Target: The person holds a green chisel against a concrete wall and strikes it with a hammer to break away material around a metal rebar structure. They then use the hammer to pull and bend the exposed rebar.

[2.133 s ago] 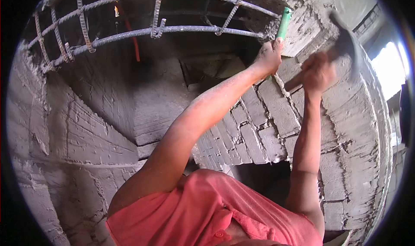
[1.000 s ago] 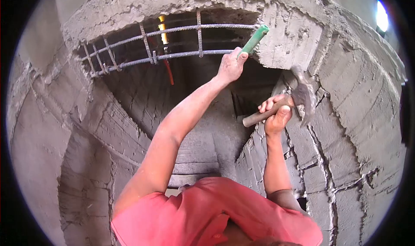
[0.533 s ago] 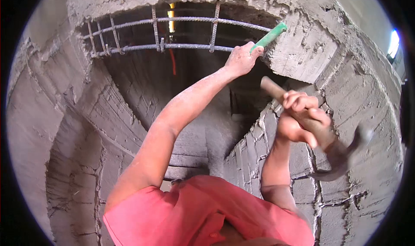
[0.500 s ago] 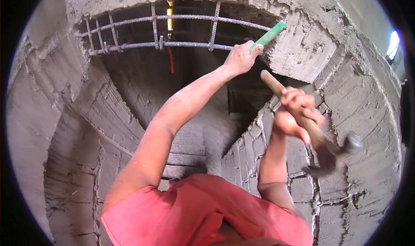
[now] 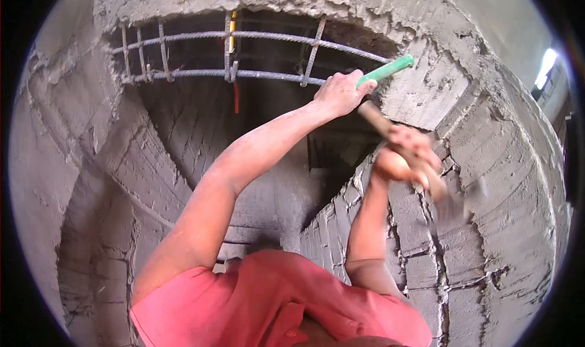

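hammer (image 5: 437, 190) swung down, chisel (image 5: 387, 71), block wall (image 5: 420, 274), rebar (image 5: 201, 74)

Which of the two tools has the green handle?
The chisel in the left hand. The hammer, gripped in the right hand, has a brown wooden handle instead.

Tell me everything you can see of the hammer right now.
The hammer has a brown wooden handle and a dark, motion-blurred head. The right hand is closed around the handle's middle. The butt end points up-left, near the left hand holding a green-handled tool; the head hangs down-right before the grey block wall.
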The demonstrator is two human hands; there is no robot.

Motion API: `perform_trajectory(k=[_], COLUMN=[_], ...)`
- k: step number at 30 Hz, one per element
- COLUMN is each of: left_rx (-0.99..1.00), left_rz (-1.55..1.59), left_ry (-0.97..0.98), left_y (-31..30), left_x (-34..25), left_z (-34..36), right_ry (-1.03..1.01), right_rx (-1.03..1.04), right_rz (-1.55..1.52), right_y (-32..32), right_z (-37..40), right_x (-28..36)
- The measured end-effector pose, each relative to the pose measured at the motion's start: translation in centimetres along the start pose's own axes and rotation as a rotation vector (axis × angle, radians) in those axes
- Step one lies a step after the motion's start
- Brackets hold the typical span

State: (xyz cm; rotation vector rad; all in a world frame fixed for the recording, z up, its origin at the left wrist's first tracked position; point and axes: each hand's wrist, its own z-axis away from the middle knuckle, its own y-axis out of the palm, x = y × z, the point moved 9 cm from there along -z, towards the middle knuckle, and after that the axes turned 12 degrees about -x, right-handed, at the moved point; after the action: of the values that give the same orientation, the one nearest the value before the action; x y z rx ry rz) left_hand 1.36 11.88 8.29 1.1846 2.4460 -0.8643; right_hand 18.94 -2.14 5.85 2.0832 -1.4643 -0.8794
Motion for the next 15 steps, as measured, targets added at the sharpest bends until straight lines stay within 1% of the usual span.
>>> perform_trajectory(k=[1,2,3,4,6,8,9,10,12,13,14,15], left_rx=[0.008,-0.037,-0.027,-0.022,-0.01,0.011,0.049,0.054,0.098,0.094,0.086,0.092], left_rz=[0.007,-0.004,-0.015,-0.035,-0.039,-0.092,-0.146,-0.158,-0.213,-0.252,-0.291,-0.3], left_ry=[0.007,0.064,0.061,0.064,0.082,0.056,0.047,0.061,0.025,0.043,0.073,0.082], left_y=[0.3,0.7,0.9,0.8,1.0,0.4,0.3,-0.3,-0.7,-0.8,-1.0,-1.0], left_x=[0.3,0.6,0.7,0.8,1.3,1.4,1.6,1.1,0.7,0.5,0.2,-0.2], left_z=[-0.1,-0.3,-0.1,-0.4,-0.4,-0.9,-1.0,-1.2,-1.2,-1.3,-1.4,-1.4], right_ry=[0.184,0.358,0.708,0.801,0.801,0.669,0.551,0.334,0.205,0.346,0.633,0.736], right_rx=[0.122,0.062,0.157,0.047,0.009,-0.083,-0.001,-0.07,-0.134,-0.214,-0.382,-0.228], right_rz=[0.095,0.498,0.707,0.708,0.611,0.07,-0.05,-0.058,-0.073,-0.305,-0.118,0.173], right_y=[-7.0,-4.1,-4.3,-3.6,-3.1,-2.6,-2.0,-0.7,0.1,-3.3,-7.6,-5.9], right_z=[1.9,2.7,4.0,3.8,4.3,4.7,4.2,3.8,4.0,5.8,7.7,7.0], right_x=[-6.7,-7.3,-9.6,-9.3,-8.1,-5.9,-4.2,-1.6,-0.6,-4.6,-9.9,-11.1])
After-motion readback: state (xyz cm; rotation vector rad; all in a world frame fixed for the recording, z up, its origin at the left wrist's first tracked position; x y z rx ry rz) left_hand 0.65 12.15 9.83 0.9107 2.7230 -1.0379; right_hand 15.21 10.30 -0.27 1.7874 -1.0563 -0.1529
